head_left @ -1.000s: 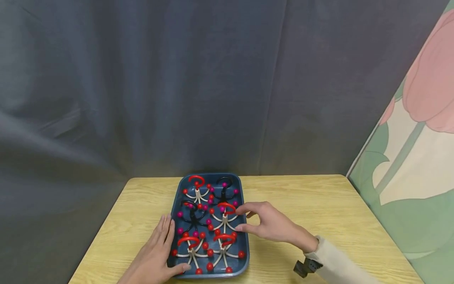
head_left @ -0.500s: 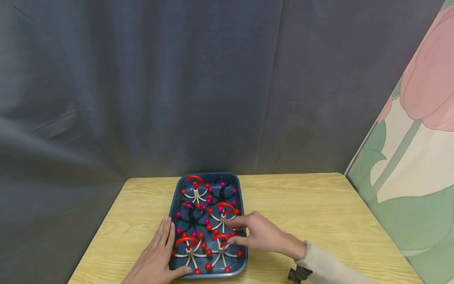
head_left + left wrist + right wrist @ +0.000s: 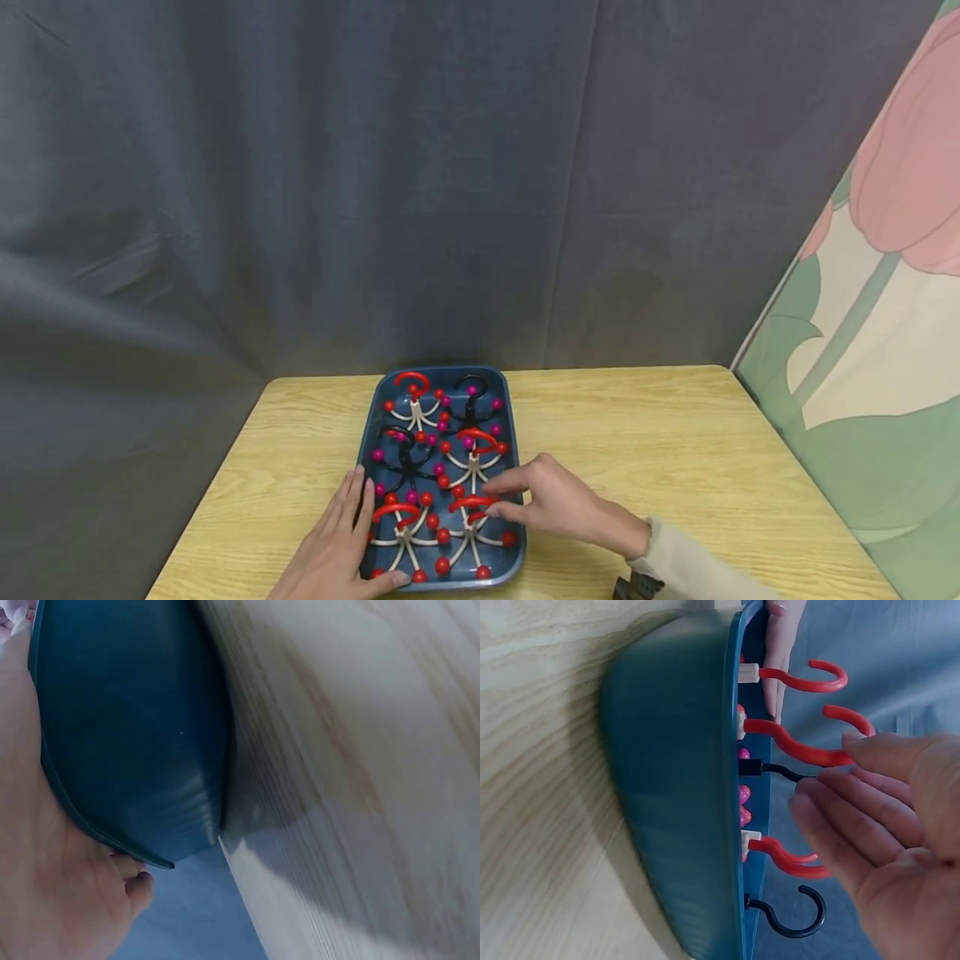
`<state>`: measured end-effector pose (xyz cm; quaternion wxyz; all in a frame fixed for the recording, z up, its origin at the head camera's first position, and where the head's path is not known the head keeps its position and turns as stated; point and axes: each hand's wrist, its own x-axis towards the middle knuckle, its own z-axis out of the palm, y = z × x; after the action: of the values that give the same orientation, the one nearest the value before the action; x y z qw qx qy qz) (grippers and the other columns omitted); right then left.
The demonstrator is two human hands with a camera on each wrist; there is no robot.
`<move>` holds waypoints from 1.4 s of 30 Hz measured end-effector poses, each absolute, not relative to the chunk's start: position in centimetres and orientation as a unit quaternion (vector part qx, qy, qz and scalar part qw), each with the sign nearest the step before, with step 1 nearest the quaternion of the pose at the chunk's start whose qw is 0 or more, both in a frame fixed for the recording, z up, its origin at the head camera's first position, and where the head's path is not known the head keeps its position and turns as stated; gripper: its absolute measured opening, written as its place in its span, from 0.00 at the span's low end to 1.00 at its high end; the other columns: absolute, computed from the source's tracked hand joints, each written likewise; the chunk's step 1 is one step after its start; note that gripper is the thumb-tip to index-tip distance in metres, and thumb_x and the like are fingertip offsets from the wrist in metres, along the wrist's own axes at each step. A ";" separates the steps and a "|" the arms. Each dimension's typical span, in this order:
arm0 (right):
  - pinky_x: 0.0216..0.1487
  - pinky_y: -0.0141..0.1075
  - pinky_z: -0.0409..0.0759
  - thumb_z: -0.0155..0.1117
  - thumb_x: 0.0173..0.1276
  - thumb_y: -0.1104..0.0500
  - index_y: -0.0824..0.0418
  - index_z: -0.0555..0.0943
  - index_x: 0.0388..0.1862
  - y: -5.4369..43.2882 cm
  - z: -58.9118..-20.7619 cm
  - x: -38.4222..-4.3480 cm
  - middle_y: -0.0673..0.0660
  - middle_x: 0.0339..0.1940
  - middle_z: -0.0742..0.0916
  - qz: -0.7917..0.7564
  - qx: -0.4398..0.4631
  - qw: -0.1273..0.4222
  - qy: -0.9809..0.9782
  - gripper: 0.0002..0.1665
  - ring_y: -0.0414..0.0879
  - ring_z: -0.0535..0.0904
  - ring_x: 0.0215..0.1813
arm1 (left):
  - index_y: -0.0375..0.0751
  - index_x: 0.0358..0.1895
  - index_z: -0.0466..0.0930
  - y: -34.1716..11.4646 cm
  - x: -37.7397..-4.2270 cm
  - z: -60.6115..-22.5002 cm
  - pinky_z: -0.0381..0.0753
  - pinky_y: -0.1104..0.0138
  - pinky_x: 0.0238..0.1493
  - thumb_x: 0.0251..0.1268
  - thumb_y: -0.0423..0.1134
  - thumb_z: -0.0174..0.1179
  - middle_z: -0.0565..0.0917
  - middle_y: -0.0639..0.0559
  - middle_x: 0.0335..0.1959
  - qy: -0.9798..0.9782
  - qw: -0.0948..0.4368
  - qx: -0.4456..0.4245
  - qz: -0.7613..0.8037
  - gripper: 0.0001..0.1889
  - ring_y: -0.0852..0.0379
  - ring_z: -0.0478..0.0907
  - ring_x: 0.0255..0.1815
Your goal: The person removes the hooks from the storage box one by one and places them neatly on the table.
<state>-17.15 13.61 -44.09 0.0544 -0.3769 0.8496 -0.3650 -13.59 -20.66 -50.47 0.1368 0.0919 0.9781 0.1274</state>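
The right hand (image 3: 555,500) has dropped from the tray's (image 3: 682,772) three o'clock to the red hook (image 3: 467,502) at five, so work likely centres there; its grip brackets the hook, pinched or not I cannot tell; the left hand (image 3: 333,533) lies straight-fingered at eight

Blue rectangular plastic tray (image 3: 675,787) sits on pale wood-grain table (image 3: 675,467), grey cloth curtain (image 3: 420,183) behind. Inside, red-and-white plastic claw hooks (image 3: 470,531) take both front spots, middle right, back left; black plastic claw hooks (image 3: 407,458) hold middle left, back right.
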 end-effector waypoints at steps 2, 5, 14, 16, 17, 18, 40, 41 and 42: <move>0.43 0.30 0.89 0.73 0.73 0.55 0.58 0.91 0.54 13.6 -44.3 -17.0 0.52 0.48 0.95 -0.380 -0.372 0.065 0.845 0.14 0.31 0.89 0.48 | 0.36 0.85 0.52 -20.6 -13.6 -50.4 0.57 0.34 0.83 0.49 0.89 0.53 0.43 0.37 0.89 0.978 0.140 0.090 0.124 0.71 0.32 0.43 0.88; 0.39 0.27 0.87 0.72 0.72 0.57 0.57 0.91 0.53 13.4 -44.5 -16.9 0.51 0.47 0.95 -0.397 -0.362 0.081 0.840 0.13 0.27 0.87 0.44 | 0.37 0.85 0.52 -20.6 -13.6 -50.4 0.56 0.33 0.83 0.49 0.89 0.53 0.43 0.37 0.89 0.978 0.145 0.086 0.120 0.71 0.32 0.43 0.88; 0.35 0.23 0.84 0.72 0.72 0.59 0.58 0.91 0.52 13.3 -45.0 -16.8 0.50 0.44 0.95 -0.411 -0.358 0.074 0.835 0.12 0.25 0.86 0.40 | 0.36 0.85 0.53 -20.7 -13.7 -50.7 0.56 0.34 0.83 0.49 0.89 0.53 0.43 0.36 0.89 0.978 0.144 0.084 0.123 0.71 0.32 0.43 0.88; 0.35 0.23 0.84 0.72 0.72 0.58 0.58 0.92 0.52 13.4 -45.0 -16.7 0.52 0.44 0.95 -0.410 -0.358 0.071 0.836 0.12 0.25 0.86 0.40 | 0.37 0.85 0.52 -20.7 -13.6 -50.7 0.57 0.34 0.82 0.49 0.90 0.52 0.43 0.37 0.89 0.979 0.143 0.084 0.122 0.71 0.32 0.43 0.88; 0.35 0.23 0.84 0.72 0.72 0.58 0.58 0.92 0.52 13.4 -45.0 -16.7 0.52 0.44 0.95 -0.410 -0.359 0.069 0.836 0.12 0.24 0.86 0.40 | 0.37 0.85 0.52 -20.7 -13.6 -50.8 0.58 0.34 0.82 0.48 0.90 0.52 0.42 0.37 0.89 0.979 0.142 0.085 0.122 0.71 0.32 0.43 0.88; 0.34 0.23 0.84 0.72 0.72 0.58 0.58 0.92 0.51 13.5 -45.0 -16.7 0.53 0.44 0.95 -0.410 -0.361 0.066 0.835 0.12 0.24 0.85 0.38 | 0.37 0.85 0.51 -20.6 -13.6 -50.8 0.59 0.34 0.81 0.48 0.90 0.51 0.42 0.37 0.89 0.979 0.141 0.086 0.122 0.71 0.32 0.43 0.88; 0.20 0.18 0.64 0.72 0.72 0.59 0.58 0.93 0.49 13.3 -44.7 -16.7 0.51 0.41 0.95 -0.393 -0.389 0.032 0.832 0.10 0.19 0.66 0.22 | 0.36 0.85 0.50 -20.5 -13.6 -50.9 0.62 0.37 0.82 0.46 0.91 0.52 0.43 0.38 0.89 0.981 0.118 0.092 0.122 0.73 0.35 0.45 0.88; 0.20 0.17 0.63 0.72 0.72 0.59 0.59 0.93 0.49 13.4 -44.6 -16.7 0.51 0.40 0.95 -0.394 -0.390 0.031 0.832 0.10 0.20 0.66 0.22 | 0.36 0.85 0.50 -20.5 -13.6 -50.9 0.62 0.38 0.82 0.46 0.91 0.52 0.43 0.38 0.89 0.981 0.117 0.092 0.121 0.73 0.35 0.45 0.88; 0.21 0.17 0.63 0.72 0.72 0.60 0.58 0.93 0.49 13.4 -44.6 -16.7 0.51 0.41 0.95 -0.395 -0.390 0.031 0.831 0.10 0.20 0.67 0.22 | 0.36 0.85 0.50 -20.6 -13.6 -50.9 0.62 0.38 0.82 0.46 0.91 0.52 0.43 0.38 0.89 0.982 0.116 0.093 0.120 0.73 0.35 0.45 0.88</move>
<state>-16.67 13.38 -44.58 0.0307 -0.3898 0.8313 -0.3950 -13.58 -20.55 -50.92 0.1157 0.0931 0.9816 0.1197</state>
